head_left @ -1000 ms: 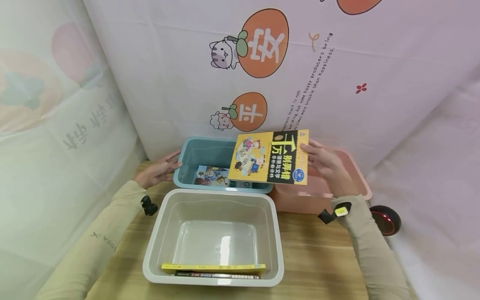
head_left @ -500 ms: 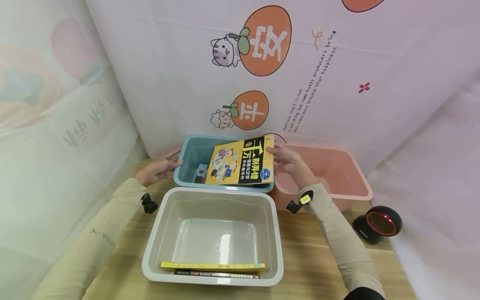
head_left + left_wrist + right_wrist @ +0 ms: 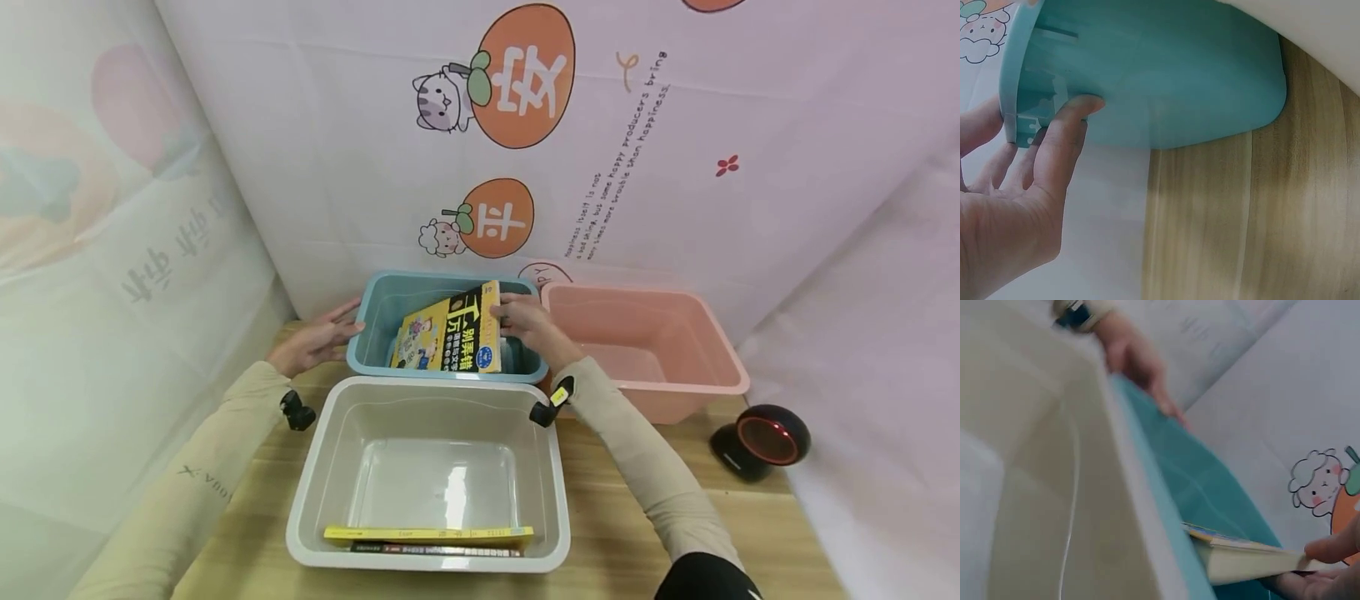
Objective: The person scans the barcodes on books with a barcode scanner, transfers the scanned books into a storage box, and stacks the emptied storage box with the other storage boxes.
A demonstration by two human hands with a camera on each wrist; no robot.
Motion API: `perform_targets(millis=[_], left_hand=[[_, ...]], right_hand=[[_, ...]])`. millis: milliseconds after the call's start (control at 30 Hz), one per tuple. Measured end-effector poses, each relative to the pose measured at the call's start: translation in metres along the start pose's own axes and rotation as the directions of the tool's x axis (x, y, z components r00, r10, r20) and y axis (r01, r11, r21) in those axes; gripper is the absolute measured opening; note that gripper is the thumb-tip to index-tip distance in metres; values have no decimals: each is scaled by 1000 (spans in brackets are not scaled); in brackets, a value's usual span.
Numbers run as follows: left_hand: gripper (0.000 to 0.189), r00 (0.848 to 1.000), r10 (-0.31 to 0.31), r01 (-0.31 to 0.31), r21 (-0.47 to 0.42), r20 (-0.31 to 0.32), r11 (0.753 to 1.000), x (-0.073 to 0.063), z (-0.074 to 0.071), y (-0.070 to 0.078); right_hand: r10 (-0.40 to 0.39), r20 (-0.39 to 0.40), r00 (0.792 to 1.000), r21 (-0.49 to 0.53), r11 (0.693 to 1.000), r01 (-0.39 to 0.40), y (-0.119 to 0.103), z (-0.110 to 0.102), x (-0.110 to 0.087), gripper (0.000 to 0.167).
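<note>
My right hand (image 3: 528, 325) pinches a thick yellow-and-black children's book (image 3: 453, 333) by its right edge. The book lies slanted, lowered partly inside the teal plastic bin (image 3: 384, 302). In the right wrist view, the thumb is over the cover and the fingers are beneath the book (image 3: 1247, 565). At the bin's left end, my left hand (image 3: 315, 340) holds the rim; the left wrist view shows the fingers (image 3: 1060, 147) against the teal bin's end (image 3: 1147, 81). What lies under the book is mostly hidden.
In front stands a grey-white bin (image 3: 303, 475) with a yellow book (image 3: 427, 534) and a dark-spined book (image 3: 435, 550) along its near wall. A pink bin (image 3: 660, 383) adjoins on the right. Beyond it sits a round black device (image 3: 772, 435). Printed cloth (image 3: 660, 208) hangs close behind.
My right hand has carried the yellow book leftward and down, from above the teal bin's right side into the bin. My left hand has stayed at the rim.
</note>
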State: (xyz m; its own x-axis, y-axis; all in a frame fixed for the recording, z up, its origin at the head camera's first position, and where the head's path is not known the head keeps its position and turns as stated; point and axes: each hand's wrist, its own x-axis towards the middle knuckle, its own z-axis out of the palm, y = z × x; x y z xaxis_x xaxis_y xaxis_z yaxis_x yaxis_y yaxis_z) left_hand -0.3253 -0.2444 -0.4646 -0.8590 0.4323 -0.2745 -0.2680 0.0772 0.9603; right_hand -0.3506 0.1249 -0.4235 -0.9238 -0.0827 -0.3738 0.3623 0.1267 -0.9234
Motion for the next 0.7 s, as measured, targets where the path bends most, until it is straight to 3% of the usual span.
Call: perform_targets(millis=[100,233,300,467,533,700], left_hand=[[75,1000,-1,1,4,-1,1000,1,1,0],[75,1000,-12,12,-3,-9,1000,2,1,-1],[74,1000,-10,10,-6,-12,1000,2,0,-1],[74,1000,-8,8,6,-8,1000,2,-1,-1],[74,1000,-12,12,17,-6,1000,2,-2,-1],[74,1000,-6,6,15,-12,1000,3,-3,-1]], right_hand=[[-76,-4,997,-215,974,74,1,-2,-6,57],[-201,43,979,-424,883,200,-2,-10,-18,65],[-254,81,964,-462,847,262,-5,-14,-25,63],[-309,188,932,-454,814,361,-5,-15,-36,58],[-341,249,907,-456,784,420,-2,-13,-40,57],[-448,379,810,-454,672,585,-1,-7,-50,54]])
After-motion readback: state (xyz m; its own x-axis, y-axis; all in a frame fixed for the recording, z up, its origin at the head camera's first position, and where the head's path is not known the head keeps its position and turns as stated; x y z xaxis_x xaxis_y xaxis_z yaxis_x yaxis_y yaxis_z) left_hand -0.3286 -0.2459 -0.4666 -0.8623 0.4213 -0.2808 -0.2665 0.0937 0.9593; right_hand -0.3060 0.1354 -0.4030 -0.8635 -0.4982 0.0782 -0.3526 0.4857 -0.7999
